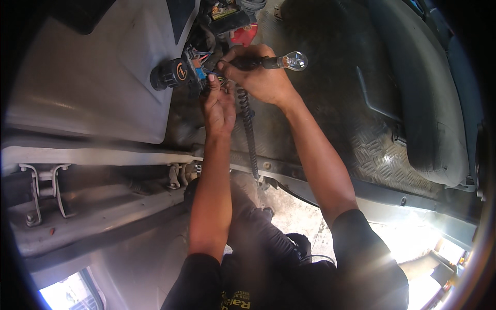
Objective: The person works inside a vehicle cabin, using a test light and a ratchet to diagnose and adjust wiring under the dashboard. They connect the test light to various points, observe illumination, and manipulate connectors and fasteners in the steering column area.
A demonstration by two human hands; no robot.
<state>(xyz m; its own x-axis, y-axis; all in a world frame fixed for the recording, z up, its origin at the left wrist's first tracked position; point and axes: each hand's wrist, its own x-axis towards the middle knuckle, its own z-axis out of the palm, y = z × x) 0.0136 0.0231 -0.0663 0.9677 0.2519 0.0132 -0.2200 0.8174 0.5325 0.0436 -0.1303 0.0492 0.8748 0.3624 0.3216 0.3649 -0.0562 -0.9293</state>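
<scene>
My right hand is closed around the dark handle of a test lamp, whose clear glass bulb sticks out to the right. My left hand is raised just left of it, fingers bent around a bundle of thin coloured wires. Its thumb lies beside a blue connector and an orange-brown one. The tip of the test lamp is hidden among fingers and wires. A dark coiled cord hangs below my hands.
A black round knob sticks out from the grey panel at left. A red part sits above my hands. On the right are a grey seat and a metal treadplate floor. The door sill runs below.
</scene>
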